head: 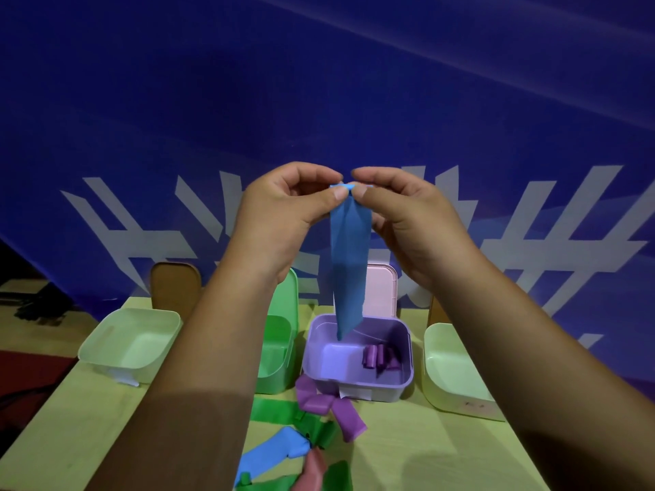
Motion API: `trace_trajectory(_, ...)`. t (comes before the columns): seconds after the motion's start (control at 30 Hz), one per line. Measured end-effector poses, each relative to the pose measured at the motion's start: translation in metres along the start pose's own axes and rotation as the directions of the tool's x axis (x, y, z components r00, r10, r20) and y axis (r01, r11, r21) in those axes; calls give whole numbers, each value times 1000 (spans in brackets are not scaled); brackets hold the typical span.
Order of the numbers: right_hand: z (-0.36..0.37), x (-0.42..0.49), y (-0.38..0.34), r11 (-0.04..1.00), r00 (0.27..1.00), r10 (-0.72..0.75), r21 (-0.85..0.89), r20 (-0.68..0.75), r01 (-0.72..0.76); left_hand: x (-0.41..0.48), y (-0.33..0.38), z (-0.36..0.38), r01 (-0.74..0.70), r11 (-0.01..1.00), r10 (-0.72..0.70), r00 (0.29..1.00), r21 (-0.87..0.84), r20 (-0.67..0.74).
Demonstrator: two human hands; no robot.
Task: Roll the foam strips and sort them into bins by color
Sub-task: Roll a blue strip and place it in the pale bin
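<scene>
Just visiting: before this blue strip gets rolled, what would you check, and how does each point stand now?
1. Grip: left hand and right hand pinch the blue strip at its top end: ok.
2. Strip hangs free, no tangle: ok.
3. Strip rolled: not ok, it hangs at full length.
4. The purple bin holds only purple rolls: ok.
5. Bin meant for blue: cannot tell; no blue bin shows.

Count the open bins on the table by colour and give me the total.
Pale green bins: 2
Green bin: 1
Purple bin: 1
Total: 4
</scene>
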State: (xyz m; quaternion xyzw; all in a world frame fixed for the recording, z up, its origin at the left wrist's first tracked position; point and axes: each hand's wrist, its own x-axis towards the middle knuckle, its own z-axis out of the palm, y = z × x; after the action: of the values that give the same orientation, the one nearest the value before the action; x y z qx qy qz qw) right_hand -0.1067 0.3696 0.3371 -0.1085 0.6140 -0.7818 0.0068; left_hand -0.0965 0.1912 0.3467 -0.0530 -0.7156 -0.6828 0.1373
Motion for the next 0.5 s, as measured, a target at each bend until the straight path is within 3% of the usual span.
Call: trace_trajectory(0.5,-3,4,4,978,997,-80,-196,-6,77,-3,-8,3,42,992,-39,999,-120,23)
